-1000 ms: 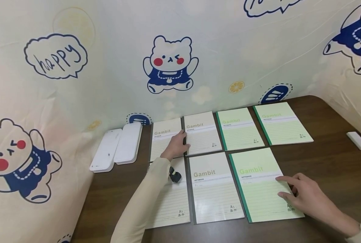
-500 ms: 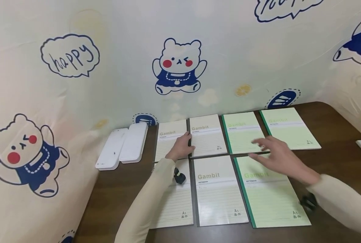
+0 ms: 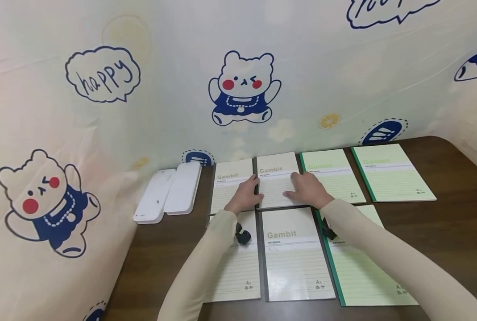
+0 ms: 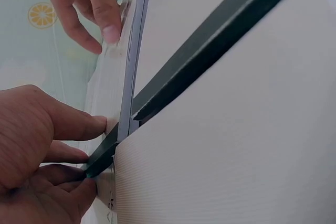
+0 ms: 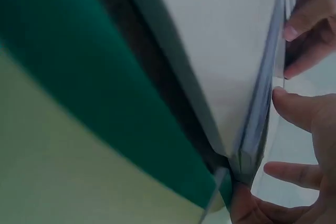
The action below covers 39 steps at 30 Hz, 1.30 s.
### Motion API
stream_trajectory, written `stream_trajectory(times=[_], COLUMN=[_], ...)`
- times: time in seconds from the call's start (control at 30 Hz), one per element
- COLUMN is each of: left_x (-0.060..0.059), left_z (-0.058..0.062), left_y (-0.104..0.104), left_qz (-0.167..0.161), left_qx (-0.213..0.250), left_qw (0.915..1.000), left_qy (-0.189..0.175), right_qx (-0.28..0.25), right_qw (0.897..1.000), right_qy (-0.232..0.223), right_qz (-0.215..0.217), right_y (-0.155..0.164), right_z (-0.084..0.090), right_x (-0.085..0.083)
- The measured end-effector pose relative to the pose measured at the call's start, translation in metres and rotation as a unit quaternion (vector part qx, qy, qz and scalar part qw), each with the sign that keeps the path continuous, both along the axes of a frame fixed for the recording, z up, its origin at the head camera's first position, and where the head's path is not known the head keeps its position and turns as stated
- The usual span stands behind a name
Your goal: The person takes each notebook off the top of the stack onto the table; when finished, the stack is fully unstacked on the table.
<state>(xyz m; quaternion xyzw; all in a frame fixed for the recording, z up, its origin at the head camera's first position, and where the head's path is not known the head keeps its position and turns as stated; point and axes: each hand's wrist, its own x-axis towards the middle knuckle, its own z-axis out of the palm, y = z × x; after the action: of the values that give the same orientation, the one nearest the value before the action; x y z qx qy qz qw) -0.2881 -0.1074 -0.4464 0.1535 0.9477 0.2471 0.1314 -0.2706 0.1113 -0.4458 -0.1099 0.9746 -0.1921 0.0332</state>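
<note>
Three notebooks lie nearest the camera on a dark wooden table (image 3: 443,232): two beige ones (image 3: 294,263) and a green one (image 3: 358,276), over which cream-sleeved forearms stretch. Beyond them, in the back row, the left hand (image 3: 245,195) rests its fingers at the seam between the two rear beige notebooks, thumb and fingertips closing on the dark spine edge of the second beige notebook (image 3: 276,180), as the left wrist view shows. The right hand (image 3: 308,189) lies flat on that same cover, fingers relaxed and spread, gripping nothing. Two green notebooks (image 3: 391,174) sit to the right, a white case (image 3: 167,194) to the left. A bear-print cloth (image 3: 244,87) hangs behind.
</note>
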Motion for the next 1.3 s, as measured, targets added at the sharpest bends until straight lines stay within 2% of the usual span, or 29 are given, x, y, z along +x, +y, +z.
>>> stream_trajectory(times=[0.1, 0.57, 0.93, 1.0, 1.1, 1.3], left_x=[-0.001, -0.001, 0.001, 0.001, 0.001, 0.0], left_z=[0.0, 0.002, -0.003, -0.004, -0.003, -0.002], left_y=[0.001, 0.003, 0.001, 0.0, 0.0, 0.001], left_qz=[0.001, 0.0, -0.005, -0.002, 0.003, -0.008], left_qx=[0.0, 0.004, 0.015, 0.016, 0.004, -0.015], left_qw=[1.0, 1.0, 0.9999, 0.9999, 1.0, 0.9998], left_qy=[0.003, -0.002, 0.0, 0.002, 0.003, -0.007], right_qx=[0.003, -0.083, -0.134, -0.146, -0.182, -0.266], right_qw=[1.0, 0.993, 0.986, 0.985, 0.98, 0.958], right_qy=[0.003, -0.041, -0.064, -0.056, -0.048, -0.064], right_qz=[-0.008, -0.075, -0.072, -0.069, -0.065, -0.088], right_y=[-0.003, -0.005, 0.008, 0.013, 0.019, 0.026], right_z=[-0.004, -0.003, 0.002, 0.003, 0.004, 0.003], right_x=[-0.001, -0.006, -0.004, -0.005, -0.004, -0.003])
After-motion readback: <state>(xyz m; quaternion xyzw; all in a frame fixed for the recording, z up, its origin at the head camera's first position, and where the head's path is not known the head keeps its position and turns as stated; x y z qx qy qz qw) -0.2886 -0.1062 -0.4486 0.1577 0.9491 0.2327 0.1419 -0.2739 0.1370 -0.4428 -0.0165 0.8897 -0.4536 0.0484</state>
